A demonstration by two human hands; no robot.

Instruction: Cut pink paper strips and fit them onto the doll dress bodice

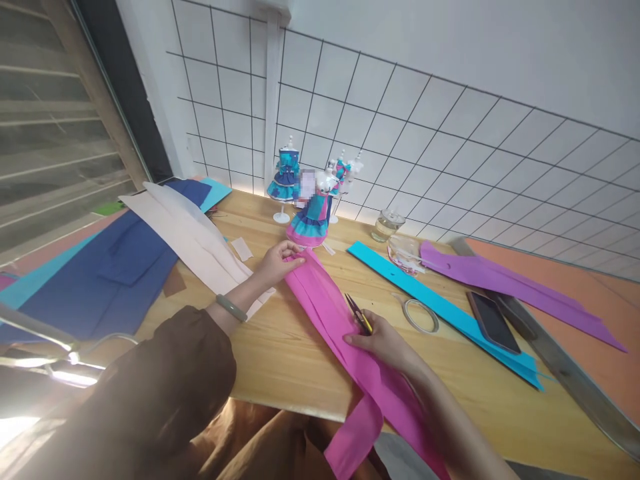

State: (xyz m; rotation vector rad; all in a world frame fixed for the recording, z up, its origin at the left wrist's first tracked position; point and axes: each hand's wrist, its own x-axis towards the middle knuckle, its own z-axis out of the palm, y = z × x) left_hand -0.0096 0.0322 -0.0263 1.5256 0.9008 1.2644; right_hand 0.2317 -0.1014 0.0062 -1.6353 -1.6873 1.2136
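Note:
A long bright pink fabric strip (pixel 327 313) stretches across the table and hangs over its front edge, with a loose tail folded aside. At its far end, my left hand (pixel 285 259) pinches the fabric between thumb and fingers. My right hand (pixel 383 343) is closed around small thread snips (pixel 359 313) with dark pointed blades and a yellow handle. Its thumb lies against the pink strip's right edge. The blades point away from me, above the fabric. Part of the snips is hidden inside my right hand.
Left lie cream fabric (pixel 187 230) and navy fabric (pixel 135 267). Doll-size dress forms (pixel 313 217) stand at the back near a glass (pixel 386 225). Rightward are a turquoise strip (pixel 415 290), a tape roll (pixel 421 316), a phone (pixel 494 321) and purple fabric (pixel 510 287).

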